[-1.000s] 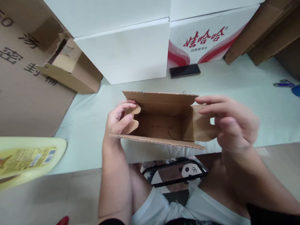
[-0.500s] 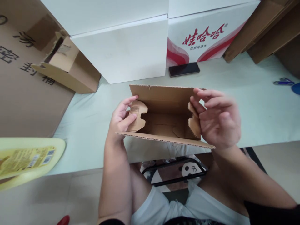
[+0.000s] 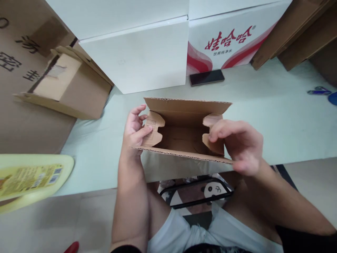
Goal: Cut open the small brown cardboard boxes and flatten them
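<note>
A small brown cardboard box (image 3: 181, 138) is held above the table with its top open. Its long back and front flaps stand outward, and a notched short flap is folded in at each end. My left hand (image 3: 135, 128) grips the left end, thumb on the short flap (image 3: 155, 135) and forefinger raised near the back flap. At the other end, my right hand (image 3: 240, 144) curls its fingers over the right short flap (image 3: 210, 119), while the thumb is by the front flap's corner. The inside is shadowed, and I see nothing lying in it.
Another open cardboard box (image 3: 84, 88) leans at the left against a large carton (image 3: 31, 123). White cartons (image 3: 142, 59) line the back, with a phone (image 3: 206, 77) before them. A yellow plastic item (image 3: 39, 179) lies left; a blue object (image 3: 319, 90) lies far right.
My right hand has moved from the back flap's right corner onto the right short flap. My left forefinger has lifted off the back flap. The other open box at left has shifted and its flaps spread.
</note>
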Demonstrator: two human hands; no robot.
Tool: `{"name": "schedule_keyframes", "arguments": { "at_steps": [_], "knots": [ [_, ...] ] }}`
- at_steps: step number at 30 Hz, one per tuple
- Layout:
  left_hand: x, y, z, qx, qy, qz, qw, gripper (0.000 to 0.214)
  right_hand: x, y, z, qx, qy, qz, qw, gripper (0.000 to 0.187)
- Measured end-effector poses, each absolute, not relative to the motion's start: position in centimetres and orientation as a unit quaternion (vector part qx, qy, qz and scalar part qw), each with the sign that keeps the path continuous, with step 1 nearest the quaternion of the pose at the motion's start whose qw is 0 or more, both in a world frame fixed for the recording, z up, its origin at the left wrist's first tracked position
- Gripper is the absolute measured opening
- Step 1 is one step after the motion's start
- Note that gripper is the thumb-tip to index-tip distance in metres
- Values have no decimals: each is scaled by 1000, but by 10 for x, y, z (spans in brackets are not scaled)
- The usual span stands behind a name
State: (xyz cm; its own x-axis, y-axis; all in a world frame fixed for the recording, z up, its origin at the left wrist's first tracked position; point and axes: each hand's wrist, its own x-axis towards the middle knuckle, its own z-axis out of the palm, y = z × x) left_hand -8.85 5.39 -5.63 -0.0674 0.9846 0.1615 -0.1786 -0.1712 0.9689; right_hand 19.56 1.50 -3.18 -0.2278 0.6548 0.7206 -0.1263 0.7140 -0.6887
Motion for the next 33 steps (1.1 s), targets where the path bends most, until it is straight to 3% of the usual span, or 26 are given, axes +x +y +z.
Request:
{"name": "schedule_keyframes", "arguments": {
  "at_steps": [4,11,15,18,22,33],
  "knots": [
    [-90,55,-59,477,406,601,496,71,195,18,-42,-271,-674,265,634,15],
    [-88,53,-57,469,432,600,483,64,196,27,-59,-427,-627,102,644,28],
    [-84,53,-53,460,449,605,469,40,196,25,-60,-436,-633,146,623,47],
    [-81,52,-48,434,454,615,477,24,196,22,-57,-415,-647,225,599,37],
    [-77,51,-44,451,453,616,460,34,199,22,-51,-392,-677,255,568,18],
    [-79,52,-44,449,492,598,445,25,204,31,-61,-336,-731,229,548,17]
  ]
}}
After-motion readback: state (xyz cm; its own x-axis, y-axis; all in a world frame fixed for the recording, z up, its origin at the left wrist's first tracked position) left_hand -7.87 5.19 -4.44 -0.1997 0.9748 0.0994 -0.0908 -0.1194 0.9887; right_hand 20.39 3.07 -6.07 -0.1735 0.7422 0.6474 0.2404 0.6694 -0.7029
